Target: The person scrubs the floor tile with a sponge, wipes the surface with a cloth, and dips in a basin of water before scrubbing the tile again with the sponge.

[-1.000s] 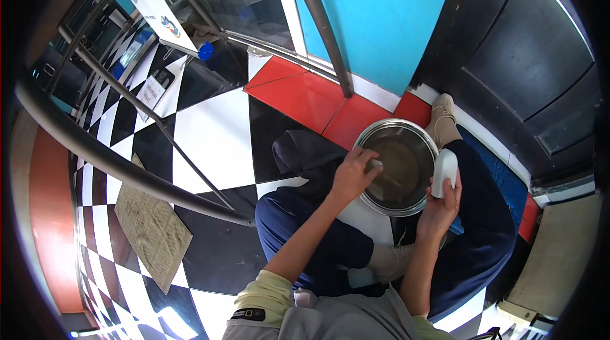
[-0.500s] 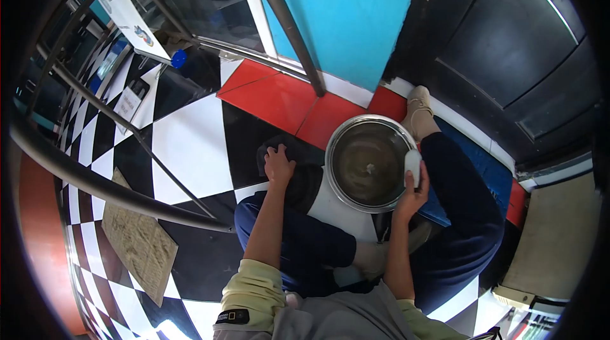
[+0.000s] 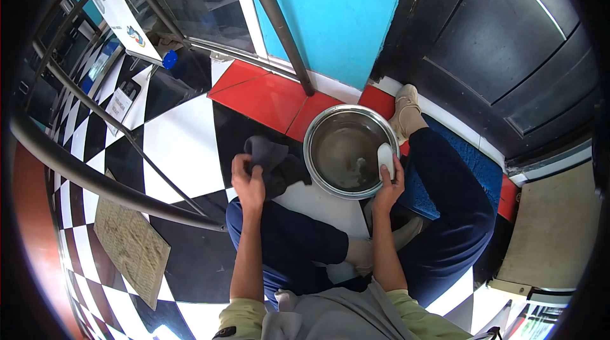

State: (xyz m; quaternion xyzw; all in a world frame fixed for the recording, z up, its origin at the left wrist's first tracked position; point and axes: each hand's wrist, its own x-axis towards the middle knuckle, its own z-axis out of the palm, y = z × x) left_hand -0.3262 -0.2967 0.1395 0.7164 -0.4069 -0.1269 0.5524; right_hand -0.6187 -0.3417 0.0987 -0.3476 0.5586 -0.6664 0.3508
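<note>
My left hand [image 3: 248, 182], fingers curled, grips the edge of a dark grey cloth [image 3: 274, 163] left of the basin. The cloth is bunched, with part of it lifted and part lying on the floor. My right hand [image 3: 389, 189] holds a smooth white oblong object [image 3: 386, 161] at the right rim of a round steel basin [image 3: 311, 171]; I cannot make out its exact kind. Murky water with a patch of white foam [image 3: 356, 171] fills the lower part of the basin. The basin stands on the floor in front of me, between my legs.
A blue mat [image 3: 464, 159] lies under my outstretched right leg, beside a dark door [image 3: 508, 47]. Metal railing bars [image 3: 121, 190] cross the left side. A tan mat [image 3: 130, 241] lies on the checkered floor, and red tiles [image 3: 260, 95] run along the wall.
My left hand has gone from resting over the dark cloth to gripping and raising its edge. The right hand still holds the white object at the rim. The whole view has shifted slightly.
</note>
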